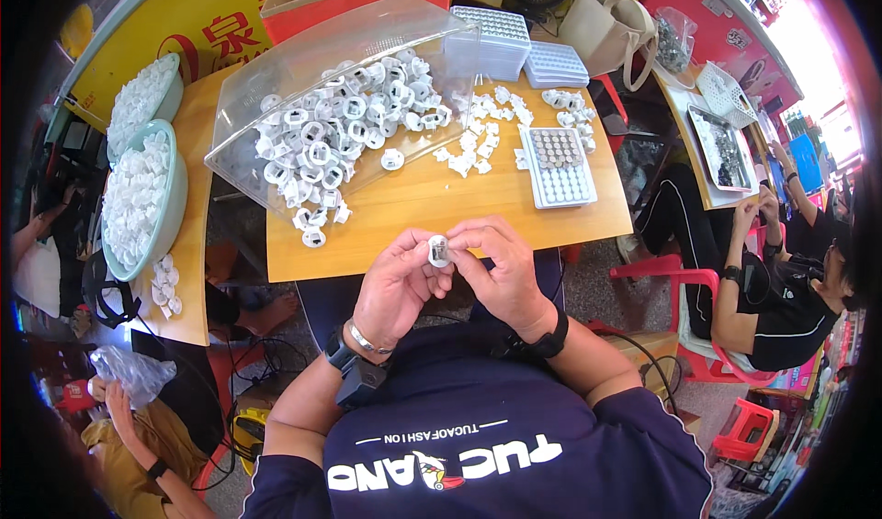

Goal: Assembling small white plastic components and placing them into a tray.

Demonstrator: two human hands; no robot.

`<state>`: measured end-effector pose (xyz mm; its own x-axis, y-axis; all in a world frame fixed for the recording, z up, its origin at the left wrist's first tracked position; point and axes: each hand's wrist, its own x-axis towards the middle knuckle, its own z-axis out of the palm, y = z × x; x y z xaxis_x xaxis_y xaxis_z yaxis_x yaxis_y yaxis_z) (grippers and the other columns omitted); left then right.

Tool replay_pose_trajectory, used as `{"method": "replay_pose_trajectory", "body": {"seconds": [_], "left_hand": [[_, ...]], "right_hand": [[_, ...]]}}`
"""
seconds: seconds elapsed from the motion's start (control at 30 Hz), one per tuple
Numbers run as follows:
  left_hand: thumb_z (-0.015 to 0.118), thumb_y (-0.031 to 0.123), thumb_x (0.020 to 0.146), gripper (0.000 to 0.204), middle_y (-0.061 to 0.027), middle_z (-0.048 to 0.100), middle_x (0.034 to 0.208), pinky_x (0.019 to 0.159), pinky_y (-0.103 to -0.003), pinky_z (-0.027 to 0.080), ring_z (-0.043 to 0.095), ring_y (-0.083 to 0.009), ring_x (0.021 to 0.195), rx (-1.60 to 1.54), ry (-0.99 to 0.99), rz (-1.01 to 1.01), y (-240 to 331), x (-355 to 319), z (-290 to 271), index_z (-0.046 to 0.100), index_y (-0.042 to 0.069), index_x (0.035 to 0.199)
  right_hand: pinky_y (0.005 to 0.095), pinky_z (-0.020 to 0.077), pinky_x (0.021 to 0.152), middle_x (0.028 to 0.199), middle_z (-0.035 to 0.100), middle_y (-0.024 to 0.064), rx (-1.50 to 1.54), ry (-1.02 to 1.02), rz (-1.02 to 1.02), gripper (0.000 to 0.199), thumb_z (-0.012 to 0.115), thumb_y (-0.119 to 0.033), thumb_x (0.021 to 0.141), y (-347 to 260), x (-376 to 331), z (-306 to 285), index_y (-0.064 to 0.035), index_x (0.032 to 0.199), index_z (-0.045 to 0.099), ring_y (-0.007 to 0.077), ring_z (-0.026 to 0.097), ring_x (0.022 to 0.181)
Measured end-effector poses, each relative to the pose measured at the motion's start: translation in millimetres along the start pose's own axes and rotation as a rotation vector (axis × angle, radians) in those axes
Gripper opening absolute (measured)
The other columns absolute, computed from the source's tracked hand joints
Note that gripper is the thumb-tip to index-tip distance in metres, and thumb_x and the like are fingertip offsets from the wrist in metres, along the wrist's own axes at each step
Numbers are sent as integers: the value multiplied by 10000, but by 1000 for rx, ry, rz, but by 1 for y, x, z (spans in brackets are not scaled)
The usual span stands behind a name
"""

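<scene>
L hand [390,289] + R hand [503,276]: pinch grip on white part [439,252]

Head view: held up by table's [478,216] near edge, prob. to see & steady it. Set close, prob. for quick reach: bin [308,55] w/ loose parts [342,119]; tray [564,204], up R.

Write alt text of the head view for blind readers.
A person's left hand and right hand hold a small white part by a wooden table. Beyond, white parts spill from a clear bin; right, a tray holds round pieces.

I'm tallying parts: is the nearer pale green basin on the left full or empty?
Full: white pieces are heaped across the basin, hiding its bottom.
</scene>
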<state>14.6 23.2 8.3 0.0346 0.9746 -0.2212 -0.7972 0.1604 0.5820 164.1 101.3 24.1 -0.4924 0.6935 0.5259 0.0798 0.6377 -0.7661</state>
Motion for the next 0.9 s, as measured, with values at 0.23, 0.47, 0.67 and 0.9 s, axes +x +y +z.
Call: {"method": "replay_pose_trajectory", "body": {"seconds": [0.23,0.47,0.67,0.9], "left_hand": [[484,199,971,186,-79,626,850,639,-264,480,603,-158,717,-47,64,67,-10,33,-25,541,33,1030],[459,210,980,198,-104,632,860,628,-278,473,608,-177,723,-79,75,64,10,21,-31,537,40,1046],[457,230,979,266,-116,617,886,631,-285,478,596,-193,733,-65,3,110,22,13,-45,530,7,1103],[479,228,970,250,-116,614,909,624,-297,477,591,-204,732,-86,35,155,36,-3,-50,524,22,1106]], "right_hand": [[279,494,698,864,643,111,85,-82,316,72,632,-25,834,33,12,13,-1,901,639,195,625,765],[247,507,708,826,663,73,133,50,441,90,646,-17,837,45,8,-12,13,922,646,124,635,763],[249,522,712,837,666,81,124,-19,399,80,649,-8,836,41,5,-9,27,908,649,130,646,776],[265,502,647,823,653,101,-3,-92,249,86,656,-5,814,37,11,-8,11,898,653,169,643,729]]}}
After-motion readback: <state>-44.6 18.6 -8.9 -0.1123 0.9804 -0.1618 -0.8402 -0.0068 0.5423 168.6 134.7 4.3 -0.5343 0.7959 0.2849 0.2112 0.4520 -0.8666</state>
